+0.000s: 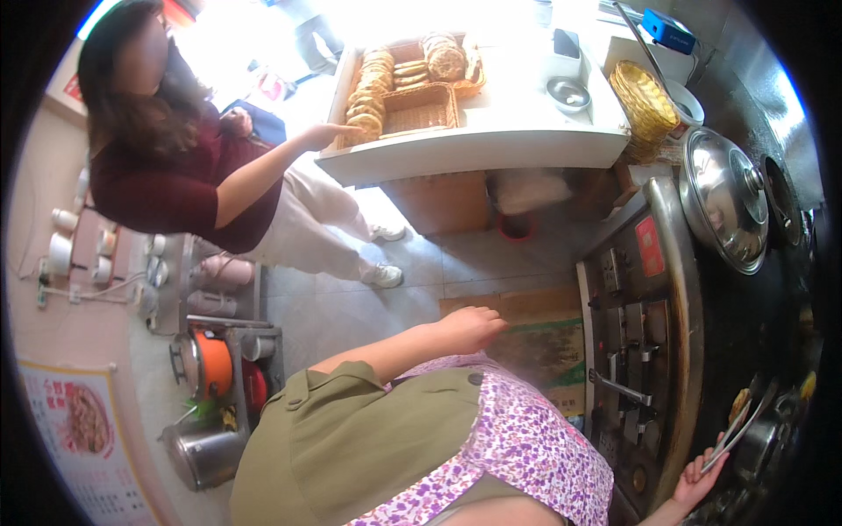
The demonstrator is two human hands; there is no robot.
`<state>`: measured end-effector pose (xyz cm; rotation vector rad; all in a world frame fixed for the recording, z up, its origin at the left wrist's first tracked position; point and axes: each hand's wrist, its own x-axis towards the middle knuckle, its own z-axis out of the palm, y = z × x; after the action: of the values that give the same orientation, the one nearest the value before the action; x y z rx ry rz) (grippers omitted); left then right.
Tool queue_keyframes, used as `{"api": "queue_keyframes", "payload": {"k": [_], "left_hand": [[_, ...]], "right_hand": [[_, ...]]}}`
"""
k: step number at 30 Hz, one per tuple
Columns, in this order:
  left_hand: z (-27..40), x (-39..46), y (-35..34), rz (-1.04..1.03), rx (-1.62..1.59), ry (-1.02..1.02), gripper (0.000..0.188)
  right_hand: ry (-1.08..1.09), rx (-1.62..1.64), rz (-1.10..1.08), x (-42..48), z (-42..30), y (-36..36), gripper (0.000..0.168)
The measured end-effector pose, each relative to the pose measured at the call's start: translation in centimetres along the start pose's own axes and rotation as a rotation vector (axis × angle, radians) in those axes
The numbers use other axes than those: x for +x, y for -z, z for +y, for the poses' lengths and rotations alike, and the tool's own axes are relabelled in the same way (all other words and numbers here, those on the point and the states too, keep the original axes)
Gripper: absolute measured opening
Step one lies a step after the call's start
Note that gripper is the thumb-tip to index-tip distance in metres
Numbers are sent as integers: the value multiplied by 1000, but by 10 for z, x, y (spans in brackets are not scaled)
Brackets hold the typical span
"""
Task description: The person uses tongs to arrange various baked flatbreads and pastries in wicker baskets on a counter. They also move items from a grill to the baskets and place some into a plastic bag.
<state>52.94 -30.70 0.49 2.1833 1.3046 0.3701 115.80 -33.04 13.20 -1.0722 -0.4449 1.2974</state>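
Observation:
My right hand grips a pair of metal tongs over the dark cooktop at the lower right. By the tongs' tips is a piece of browned food; whether it is clamped is unclear. My left hand is held curled in front of the flowered apron, with nothing visible in it. Farther off, wicker baskets of round flatbreads rest in a white tray-like counter. A person in a dark red top reaches one hand to the flatbreads at its left corner.
A large lidded steel pan sits at the cooktop's far end, beyond the metal front edge. A yellow woven basket stands near the counter's right corner. An orange pot and a steel pot are at left. Cardboard covers some floor.

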Motion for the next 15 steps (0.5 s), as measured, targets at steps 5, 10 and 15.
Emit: {"api": "queue_keyframes", "payload": {"k": [5, 10, 15], "left_hand": [[-68, -17, 41, 101, -105, 53, 32], [-131, -37, 85, 215, -201, 196, 48], [-175, -28, 152, 456, -505, 405, 60]], "right_hand": [[-125, 215, -170, -49, 107, -116, 63], [-451, -86, 40, -67, 227, -200, 56], [-604, -91, 213, -83, 267, -245, 48]]}}
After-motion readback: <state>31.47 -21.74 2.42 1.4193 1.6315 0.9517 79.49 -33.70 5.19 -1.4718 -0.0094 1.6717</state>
